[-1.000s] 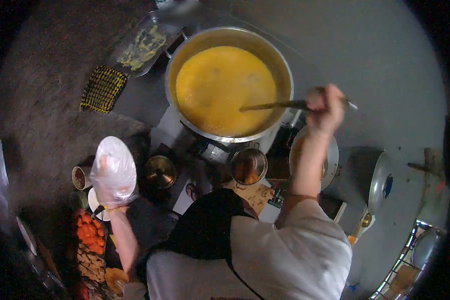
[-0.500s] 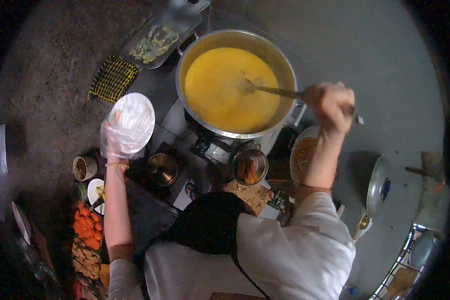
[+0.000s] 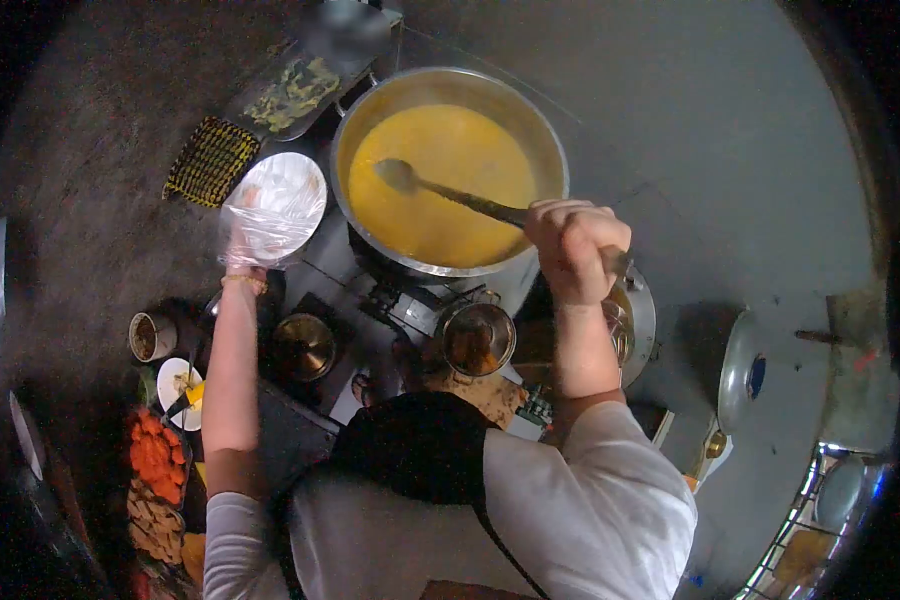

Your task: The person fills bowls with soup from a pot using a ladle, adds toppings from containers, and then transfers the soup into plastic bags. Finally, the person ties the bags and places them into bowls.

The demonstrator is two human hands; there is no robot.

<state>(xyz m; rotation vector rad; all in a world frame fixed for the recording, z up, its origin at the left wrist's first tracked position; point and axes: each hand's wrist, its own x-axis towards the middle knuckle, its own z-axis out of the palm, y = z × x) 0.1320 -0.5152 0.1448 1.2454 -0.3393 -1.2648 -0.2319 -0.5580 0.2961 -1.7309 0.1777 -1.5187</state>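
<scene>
My right hand (image 3: 578, 250) is wrapped around the handle of a long metal spoon (image 3: 460, 198). The spoon's rounded head shows above the yellow liquid, toward the left side of the pot. A large metal pot (image 3: 448, 270) holds this yellow soup (image 3: 470, 150). In a clear plastic glove, my left hand (image 3: 246, 245) grips a white oval plate (image 3: 295, 190) from its near side. That plate is beside the pot's left rim, tilted, and the loose glove film overlaps its face. Some of the left fingers are hidden by the film and plate.
A black-and-yellow woven mat (image 3: 210, 162) and a clear tray (image 3: 292, 97) of pale green food lie to the upper left. Nearer stand a small pot (image 3: 477, 338), a brown cup (image 3: 150, 338) and orange chopped food (image 3: 158, 455). A round lid (image 3: 738, 375) stands at right.
My right hand has moved left with the spoon; the spoon's head has swept to the pot's left side and risen into view. My left hand has shifted slightly up and right with the plate.
</scene>
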